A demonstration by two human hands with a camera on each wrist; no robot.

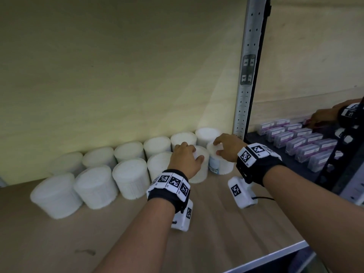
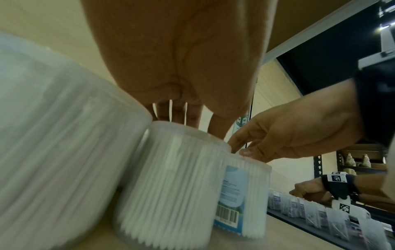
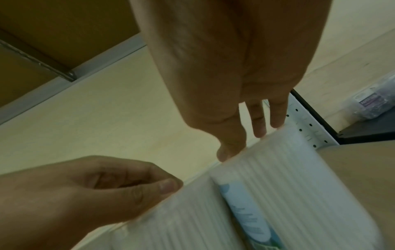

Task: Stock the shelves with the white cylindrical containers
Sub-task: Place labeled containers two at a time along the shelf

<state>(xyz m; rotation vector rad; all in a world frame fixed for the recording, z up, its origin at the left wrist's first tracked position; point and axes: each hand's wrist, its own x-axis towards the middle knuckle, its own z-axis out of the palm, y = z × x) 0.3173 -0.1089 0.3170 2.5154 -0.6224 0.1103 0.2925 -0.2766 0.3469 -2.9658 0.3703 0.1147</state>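
Two rows of white cylindrical containers (image 1: 129, 180) stand along the back of a wooden shelf (image 1: 216, 223). My left hand (image 1: 194, 153) reaches down on the right end container of the front row (image 1: 201, 171), fingers on its lid and thumb on its side; in the left wrist view this container (image 2: 171, 177) looks tilted and blurred. My right hand (image 1: 217, 147) grips the lid rim of a container with a blue barcode label (image 1: 221, 166), standing just right of the first and touching it. In the right wrist view my fingertips (image 3: 260, 132) sit on that labelled container (image 3: 288, 186).
A perforated metal post (image 1: 246, 85) stands right behind the labelled container. Beyond it a dark shelf carries several purple-labelled boxes (image 1: 307, 144), where another person's hand (image 1: 325, 115) is at work. The shelf's front edge (image 1: 275, 255) runs at lower right. Bare board lies in front of the rows.
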